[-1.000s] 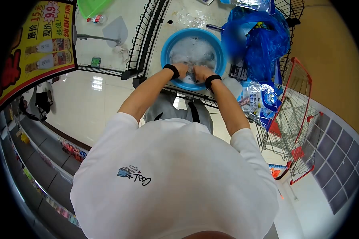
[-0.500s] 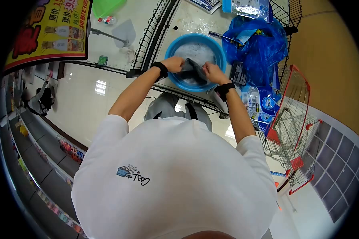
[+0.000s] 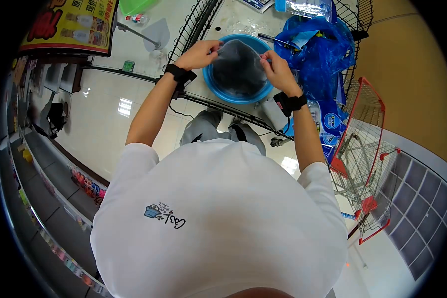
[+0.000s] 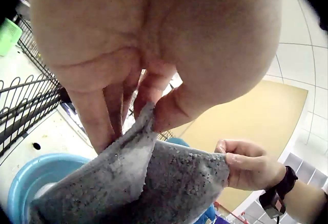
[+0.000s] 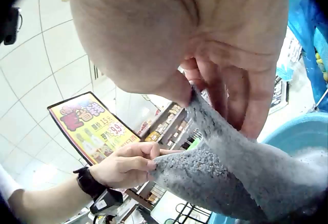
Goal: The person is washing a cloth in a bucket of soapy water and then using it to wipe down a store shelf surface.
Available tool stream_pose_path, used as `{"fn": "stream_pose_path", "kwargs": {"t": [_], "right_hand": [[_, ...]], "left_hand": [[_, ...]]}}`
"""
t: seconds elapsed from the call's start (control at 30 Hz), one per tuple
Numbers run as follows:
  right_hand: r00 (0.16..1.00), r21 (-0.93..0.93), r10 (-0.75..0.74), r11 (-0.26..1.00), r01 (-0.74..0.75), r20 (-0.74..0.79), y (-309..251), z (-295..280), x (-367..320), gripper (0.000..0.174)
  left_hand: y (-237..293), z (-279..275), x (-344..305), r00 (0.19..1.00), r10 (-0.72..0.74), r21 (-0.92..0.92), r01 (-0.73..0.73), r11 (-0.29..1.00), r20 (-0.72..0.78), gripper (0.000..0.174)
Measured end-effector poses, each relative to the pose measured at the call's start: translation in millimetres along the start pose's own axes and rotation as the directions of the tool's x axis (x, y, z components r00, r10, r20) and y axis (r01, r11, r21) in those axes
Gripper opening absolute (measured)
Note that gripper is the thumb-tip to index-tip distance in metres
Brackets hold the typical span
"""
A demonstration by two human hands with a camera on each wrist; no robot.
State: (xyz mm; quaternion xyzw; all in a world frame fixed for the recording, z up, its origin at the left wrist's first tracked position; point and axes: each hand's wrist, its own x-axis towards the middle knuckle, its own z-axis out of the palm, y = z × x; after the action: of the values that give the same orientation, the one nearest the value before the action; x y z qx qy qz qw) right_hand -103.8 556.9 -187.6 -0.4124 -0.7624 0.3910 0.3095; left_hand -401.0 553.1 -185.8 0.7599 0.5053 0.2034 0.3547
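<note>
A wet dark grey cloth (image 3: 239,68) is spread between both hands over a blue basin (image 3: 208,82) of suds. The left hand (image 3: 198,54) pinches its left upper edge; the right hand (image 3: 282,74) pinches the right one. In the left wrist view the cloth (image 4: 179,183) hangs from thumb and fingers of the left hand (image 4: 154,44), its edge folded over, the right hand (image 4: 251,167) gripping the far corner. The right wrist view has the cloth (image 5: 205,175) pinched by the right hand (image 5: 189,39), and the left hand (image 5: 125,167) at the other corner.
Right of the basin lie a blue plastic bag (image 3: 323,59) and blue-white packages (image 3: 330,121). A pen (image 3: 275,39) lies behind it. Wire racks (image 3: 186,37) edge the table. A red-trimmed shopping cart (image 3: 365,164) stands at right; a yellow sign (image 3: 74,27) is at upper left.
Both hands have risen out of the basin and moved apart. The cloth, bunched in the suds and then partly lifted, is now stretched out between them.
</note>
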Motion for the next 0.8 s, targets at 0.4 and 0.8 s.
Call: {"fn": "stream_pose_path", "kwargs": {"t": [0.4,0.8], "right_hand": [[0.983,0.18,-0.068,0.979,0.099,-0.171,-51.1,-32.3,5.5,0.012],[0.976,0.172,0.11,0.982,-0.078,-0.189,42.2,30.7,1.6,0.011]], "left_hand": [[57.1,-38.3,-18.4,0.933,0.06,-0.056,-0.085,0.995,-0.355,0.008],[-32.7,48.4,-10.0,0.932,-0.164,-0.214,0.098,0.972,-0.322,0.012]]}}
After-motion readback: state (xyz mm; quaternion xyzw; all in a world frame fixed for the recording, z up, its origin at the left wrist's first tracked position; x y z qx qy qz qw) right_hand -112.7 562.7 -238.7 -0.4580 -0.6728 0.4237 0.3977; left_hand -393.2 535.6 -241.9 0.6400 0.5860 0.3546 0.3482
